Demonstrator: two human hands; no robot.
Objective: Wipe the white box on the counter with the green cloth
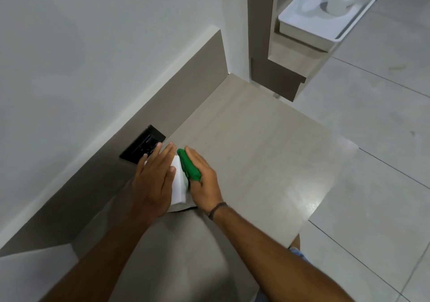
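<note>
A small white box (178,185) stands on the pale wood-grain counter (251,152), close to the back panel. My left hand (153,180) lies flat over the box's top and left side, fingers stretched out, holding it in place. My right hand (204,180) presses a folded green cloth (189,168) against the box's right side. Only a strip of the box's top shows between the two hands.
A black wall socket (142,147) sits in the taupe back panel just behind my left fingertips. At top right a white tray (309,25) with white items rests on a shelf. The counter's right edge drops to a grey tiled floor (377,138).
</note>
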